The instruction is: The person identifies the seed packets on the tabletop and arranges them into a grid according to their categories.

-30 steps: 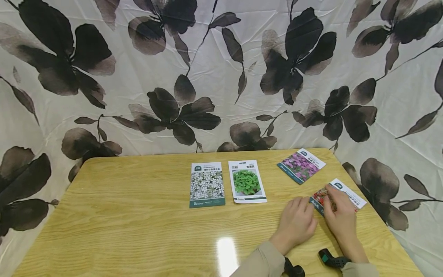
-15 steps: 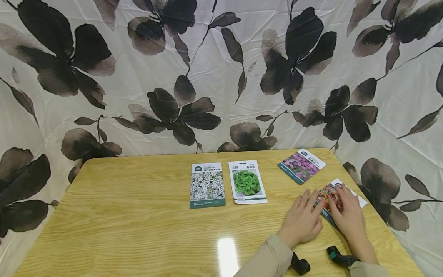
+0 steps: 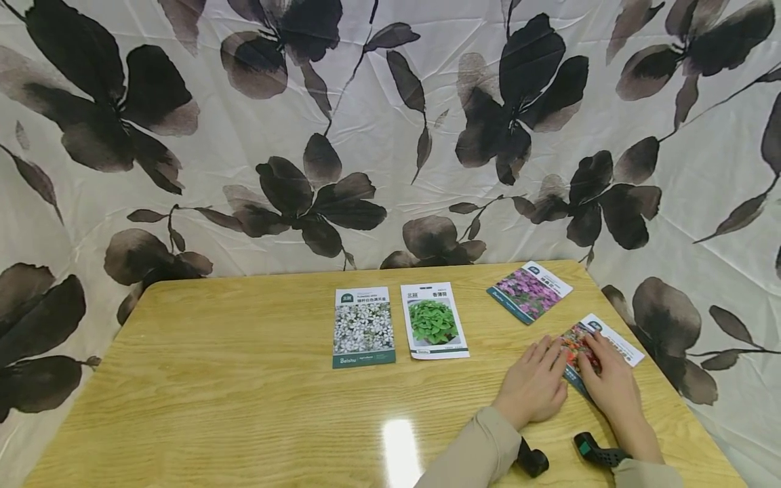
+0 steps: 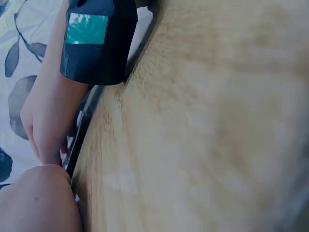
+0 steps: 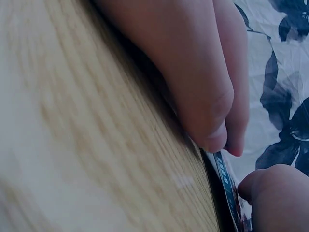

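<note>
A seed packet with red and orange flowers lies slanted near the table's right edge. My right hand rests on it, fingers spread over the picture, covering its middle and lower right. My left hand lies along the packet's left side, its fingers extended and fingertips at the edge. In the right wrist view, the left fingers reach the packet's thin green edge, with the right thumb beside it. Low in the left wrist view is part of my left hand; the right hand is beyond.
A purple-flower packet lies slanted just behind. Further left, a green-leaf mint packet and a white-flower packet lie side by side on the wooden table. A floral cloth hangs behind. Both wrists wear black camera mounts.
Compared with a second ago, both hands have moved slightly right and their fingers have spread. More of the red-flower picture shows between them. Over the last half second the hands hardly move.
</note>
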The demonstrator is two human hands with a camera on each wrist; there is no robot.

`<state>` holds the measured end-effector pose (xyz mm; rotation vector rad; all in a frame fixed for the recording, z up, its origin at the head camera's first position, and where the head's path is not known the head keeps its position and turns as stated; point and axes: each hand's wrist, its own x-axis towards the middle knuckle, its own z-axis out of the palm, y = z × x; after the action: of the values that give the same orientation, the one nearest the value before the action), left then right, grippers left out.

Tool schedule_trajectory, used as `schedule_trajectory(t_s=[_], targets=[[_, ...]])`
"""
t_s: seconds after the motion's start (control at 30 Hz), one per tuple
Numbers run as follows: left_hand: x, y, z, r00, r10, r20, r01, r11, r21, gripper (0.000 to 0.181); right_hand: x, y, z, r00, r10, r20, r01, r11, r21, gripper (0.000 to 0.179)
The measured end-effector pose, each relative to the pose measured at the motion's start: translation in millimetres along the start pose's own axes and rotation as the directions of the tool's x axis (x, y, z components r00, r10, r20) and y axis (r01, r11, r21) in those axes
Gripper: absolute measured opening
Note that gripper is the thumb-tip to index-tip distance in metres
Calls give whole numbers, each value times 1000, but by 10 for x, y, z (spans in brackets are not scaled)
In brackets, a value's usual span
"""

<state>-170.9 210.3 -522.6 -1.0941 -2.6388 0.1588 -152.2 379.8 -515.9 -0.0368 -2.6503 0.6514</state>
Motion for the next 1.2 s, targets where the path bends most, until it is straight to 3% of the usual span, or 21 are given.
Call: schedule_trajectory(t_s=[0.23,0.43,0.57,0.77,1.2], targets=[[82,48,-10,1000,-4,18,3,1000,26,53,-2,6,16,1000,-18,3,18,1000,11,42],[99,97,-29,998,3,-64,-4,1000,-11,52,-15,-15,16,1000,-24,-16,24,1000,15,40],[98,112,-49,996,-14,-86,9,998,-58,48,-25,-32,0,1000,-18,-19,18,1000,16,39],[115,116,-70,997,-54,-60,47,994,-102,44,-6,-43,-17,1000,-11,-18,11,1000,12,39],[64,104,-132,999,-27,-29,25,998,-61,45,-11,-44,-14,999,27,-28,-29,998,-58,36]])
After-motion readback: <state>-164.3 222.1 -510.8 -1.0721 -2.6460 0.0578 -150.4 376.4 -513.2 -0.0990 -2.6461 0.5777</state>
